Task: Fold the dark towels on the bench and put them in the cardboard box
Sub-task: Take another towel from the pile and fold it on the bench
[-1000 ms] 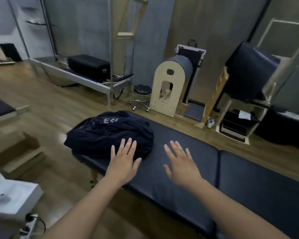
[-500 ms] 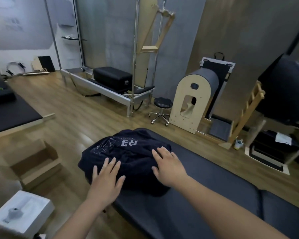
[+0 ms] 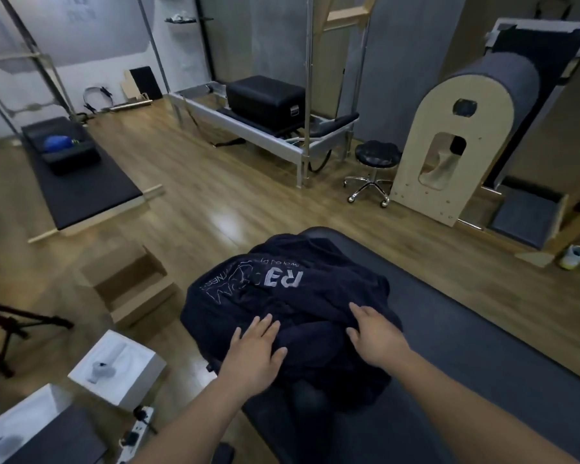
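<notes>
Both hands lie flat, fingers straight and gripping nothing. The left hand [image 3: 256,351] and right hand [image 3: 375,336] rest on the crumpled dark towels [image 3: 292,296], heaped at the end of the bench [image 3: 482,346]. The open cardboard box [image 3: 131,283] sits on the floor just left of the bench.

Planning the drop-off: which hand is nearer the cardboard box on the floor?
Left. The left hand rests on the dark towel pile, on its side facing the cardboard box; the right hand rests on the opposite side, farther away.
</notes>
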The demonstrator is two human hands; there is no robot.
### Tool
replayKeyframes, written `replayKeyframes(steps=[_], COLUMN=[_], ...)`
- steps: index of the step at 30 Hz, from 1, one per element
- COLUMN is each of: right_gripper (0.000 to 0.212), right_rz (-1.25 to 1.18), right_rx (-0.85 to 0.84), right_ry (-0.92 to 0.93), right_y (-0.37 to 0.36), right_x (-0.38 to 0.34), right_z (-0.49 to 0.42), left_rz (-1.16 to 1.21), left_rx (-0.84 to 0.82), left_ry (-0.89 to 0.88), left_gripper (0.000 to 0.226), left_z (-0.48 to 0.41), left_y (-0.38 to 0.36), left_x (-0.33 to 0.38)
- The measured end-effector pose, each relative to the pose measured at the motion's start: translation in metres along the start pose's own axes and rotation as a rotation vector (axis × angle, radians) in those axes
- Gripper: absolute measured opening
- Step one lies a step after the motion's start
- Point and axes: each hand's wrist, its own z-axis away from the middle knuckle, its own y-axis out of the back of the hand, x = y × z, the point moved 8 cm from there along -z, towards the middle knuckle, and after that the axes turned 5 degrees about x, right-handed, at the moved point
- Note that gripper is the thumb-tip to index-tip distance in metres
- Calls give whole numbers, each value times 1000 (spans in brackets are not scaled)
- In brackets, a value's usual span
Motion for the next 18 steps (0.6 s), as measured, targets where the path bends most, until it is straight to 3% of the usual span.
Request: replayKeyframes(steps=[5,10,14,16,18], right_gripper=[56,30,24,10,14], right_rz=[-35,-154,-71,-17,50], right_rx=[135,186,225,206,214], right_ry=[-82,-207,-276,-286,-225], right_y=[3,16,26,25,30], right_x=[2,9,11,13,5], right_z=[-22,-33,-33,-32,-33], left_rz=[41,58,112,118,113], left_rx=[-66,0,49,6,-68], left_ry=[34,42,66,81,78], left_gripper=[62,57,54,55,56], left_z=[-20,-48,-73,-80,-84], left_y=[-20,-13,-8,-13,-24], left_x=[-18,-24,-27,-31,-37])
